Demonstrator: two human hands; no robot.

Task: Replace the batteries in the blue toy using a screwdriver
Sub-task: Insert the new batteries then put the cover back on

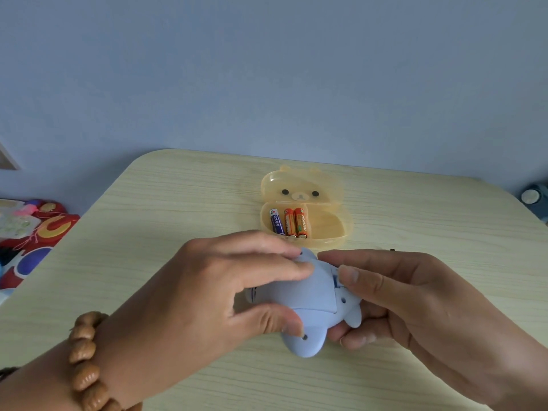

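The blue toy (311, 301) lies underside up between my hands, just above the table. My left hand (213, 292) grips it from the left, thumb on the near side and fingers on the battery cover. My right hand (394, 295) holds it from the right, thumb pressing at the cover's edge. Behind the toy, an open yellow bear-faced box (326, 223) holds one blue battery (276, 221) and two orange batteries (296, 222). No screwdriver shows in this view.
The light wooden table (178, 209) has a rounded far left corner. A small dark object (392, 250) lies just behind my right hand. Colourful toys (32, 229) sit off the table's left edge. A round object (530, 196) lies beyond the right edge.
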